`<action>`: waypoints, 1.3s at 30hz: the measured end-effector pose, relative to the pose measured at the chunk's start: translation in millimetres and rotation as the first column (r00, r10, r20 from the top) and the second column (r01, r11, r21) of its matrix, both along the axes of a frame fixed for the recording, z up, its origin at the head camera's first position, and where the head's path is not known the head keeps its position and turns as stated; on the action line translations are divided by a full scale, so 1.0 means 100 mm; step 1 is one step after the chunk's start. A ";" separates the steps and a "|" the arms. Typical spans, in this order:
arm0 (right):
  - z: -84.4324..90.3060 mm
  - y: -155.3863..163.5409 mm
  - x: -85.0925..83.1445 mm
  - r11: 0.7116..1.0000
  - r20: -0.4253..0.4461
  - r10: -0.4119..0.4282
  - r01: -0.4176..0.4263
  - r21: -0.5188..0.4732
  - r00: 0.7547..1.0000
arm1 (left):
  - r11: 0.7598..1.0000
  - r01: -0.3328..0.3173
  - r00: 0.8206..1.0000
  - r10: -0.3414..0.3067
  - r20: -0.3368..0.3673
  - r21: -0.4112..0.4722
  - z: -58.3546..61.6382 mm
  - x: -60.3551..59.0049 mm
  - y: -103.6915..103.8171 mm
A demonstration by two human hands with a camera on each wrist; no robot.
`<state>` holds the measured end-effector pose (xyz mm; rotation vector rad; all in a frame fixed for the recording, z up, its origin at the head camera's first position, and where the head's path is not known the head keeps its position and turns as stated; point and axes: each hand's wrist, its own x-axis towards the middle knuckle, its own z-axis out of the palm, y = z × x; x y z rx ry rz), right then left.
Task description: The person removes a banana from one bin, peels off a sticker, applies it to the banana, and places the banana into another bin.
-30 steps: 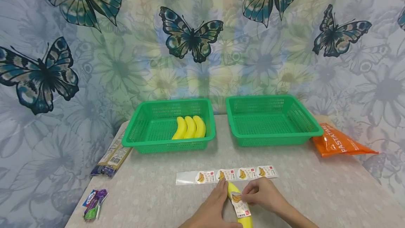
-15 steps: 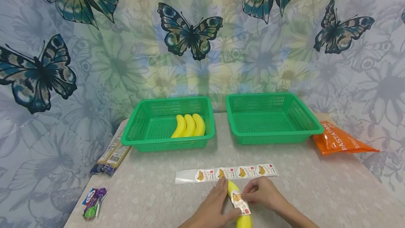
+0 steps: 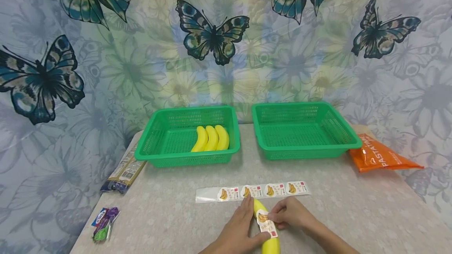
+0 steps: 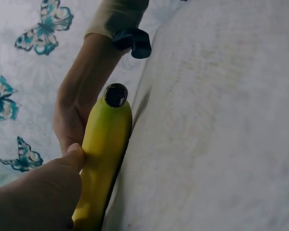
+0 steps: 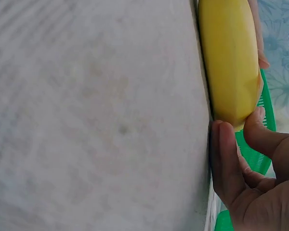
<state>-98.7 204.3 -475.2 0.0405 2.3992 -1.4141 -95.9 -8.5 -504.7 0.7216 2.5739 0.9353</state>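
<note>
nearby: sticker strip (image 3: pixel 252 192), two green baskets (image 3: pixel 305 131), orange bag (image 3: pixel 382 156).

The orange bag (image 3: pixel 383 156) at the right edge of the desk (image 3: pixel 169 214) bears white capitals reading "PASTATIME", though the last letters are small and less sure; the stickers on the strip (image 3: pixel 252 192) show a banana picture and red marks with print too small to read; the sticker (image 3: pixel 267 224) on the banana (image 3: pixel 270 244) likewise; print on the dark packet (image 3: pixel 123 172) and the small wrappers (image 3: pixel 104 225) at the left cannot be read.
</note>
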 end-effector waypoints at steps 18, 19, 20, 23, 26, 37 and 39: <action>-0.03 0.03 0.00 0.996 0.018 0.016 -0.014 -0.090 1.000 | 0.999 -0.018 0.984 0.025 -0.176 0.040 0.04 -0.23 0.04; -0.03 0.03 0.00 0.996 0.020 0.014 -0.012 -0.091 1.000 | 0.999 -0.026 0.980 0.034 -0.196 0.042 0.04 -0.23 0.05; -0.03 0.03 0.01 0.996 0.021 0.012 -0.010 -0.091 1.000 | 0.998 -0.035 0.974 0.043 -0.223 0.043 0.04 -0.24 0.05; -0.03 0.02 0.01 0.997 0.022 0.002 -0.001 -0.076 1.000 | 0.997 -0.053 0.950 0.066 -0.305 0.050 0.04 -0.26 0.06; -0.01 0.00 0.00 0.999 0.023 0.002 0.000 -0.046 1.000 | 0.997 -0.060 0.930 0.074 -0.359 0.051 0.04 -0.28 0.06; 0.19 -0.14 0.08 0.983 0.032 -0.024 0.018 0.183 0.999 | 0.999 -0.003 0.956 0.016 -0.294 0.043 0.07 -0.30 0.00; 0.18 -0.15 0.10 0.983 0.025 -0.036 0.031 0.182 0.999 | 0.999 0.033 0.956 -0.027 -0.292 0.016 0.09 -0.33 -0.03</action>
